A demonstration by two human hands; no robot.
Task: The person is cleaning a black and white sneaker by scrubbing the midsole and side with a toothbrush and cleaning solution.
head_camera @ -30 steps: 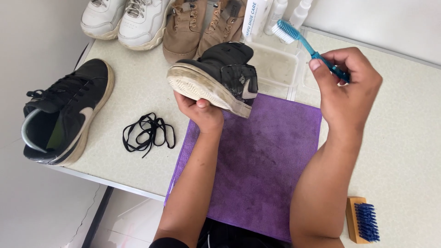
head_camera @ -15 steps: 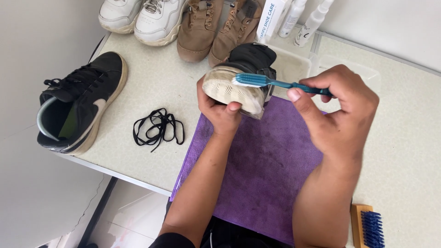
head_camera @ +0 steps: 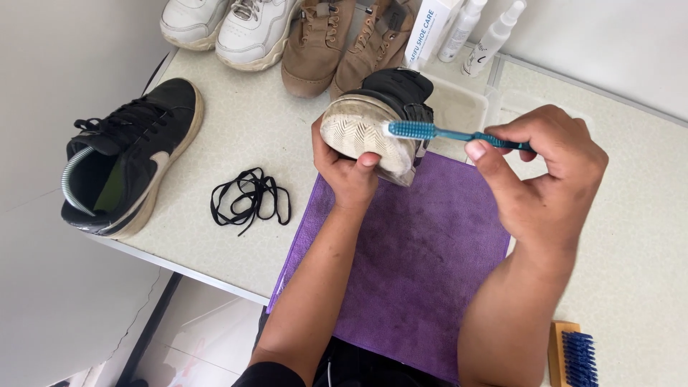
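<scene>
One tabletop [head_camera: 236, 136], far edge lined with shoes. Purple cloth [head_camera: 423, 265] at near edge. Black shoe [head_camera: 380, 118] above it, sole up, clasped by left hand [head_camera: 347, 168]. Right hand [head_camera: 545, 172] pinches toothbrush [head_camera: 448, 134]; bristles best kept flat on sole.

One cam only, head-worn, so no second view to share anything with. It looks steeply down from above the person's chest, facing away from the body toward the far edge of the worktop [head_camera: 236, 122], where it meets the wall. Close range: both forearms fill the lower half of the frame, and the left hand [head_camera: 347, 168] and right hand [head_camera: 545, 172] sit near centre. The worktop's near edge runs diagonally across the lower left, w/ floor visible below it. Its near-left corner is in view; the right side runs out of frame. View is slightly rotated, so the worktop edges look tilted.
</scene>
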